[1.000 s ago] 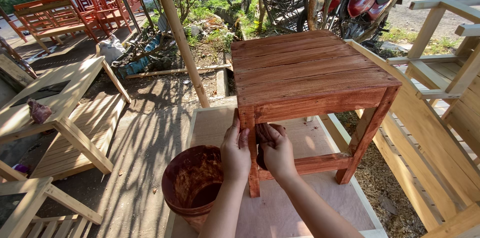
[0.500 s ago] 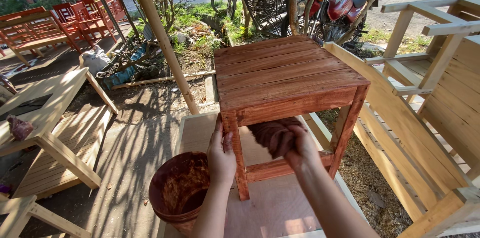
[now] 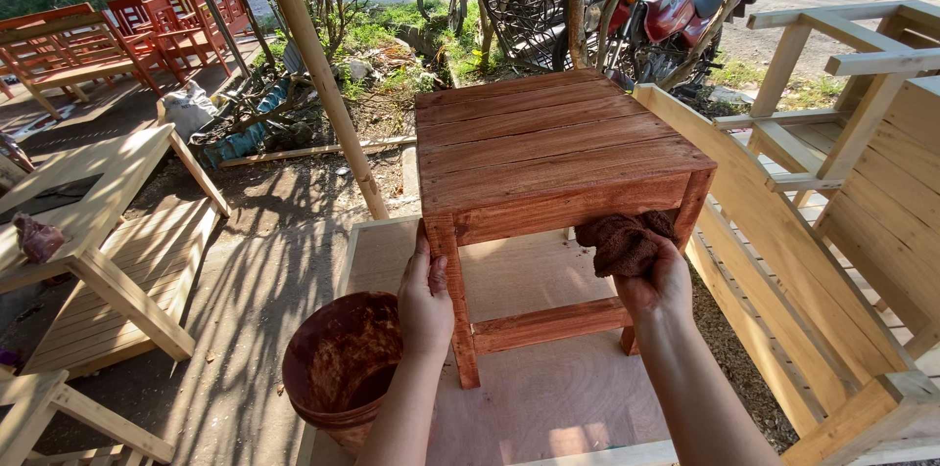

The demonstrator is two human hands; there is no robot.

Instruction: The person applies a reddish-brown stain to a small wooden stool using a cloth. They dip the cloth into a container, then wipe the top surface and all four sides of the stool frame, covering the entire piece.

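A small reddish-brown stained wooden stool (image 3: 548, 138) stands on a pale plywood board (image 3: 548, 397). My left hand (image 3: 424, 300) lies flat against the stool's near left leg, fingers together, steadying it. My right hand (image 3: 654, 280) grips a brown stained rag (image 3: 622, 239) and presses it up under the stool's front rail, near the right leg. A stain-smeared brown bucket (image 3: 338, 368) sits on the board just left of my left forearm.
Unfinished pale wooden chairs stand close on the right (image 3: 832, 182) and lie on the left (image 3: 98, 260). A slanted wooden post (image 3: 323, 74) rises behind the stool. Red-painted chairs (image 3: 127, 30) and a red motorbike (image 3: 676, 6) are farther back.
My right hand has slid the rag from the near left leg rightward along the front rail to the right side. My left hand stays on the left leg. The view has shifted.
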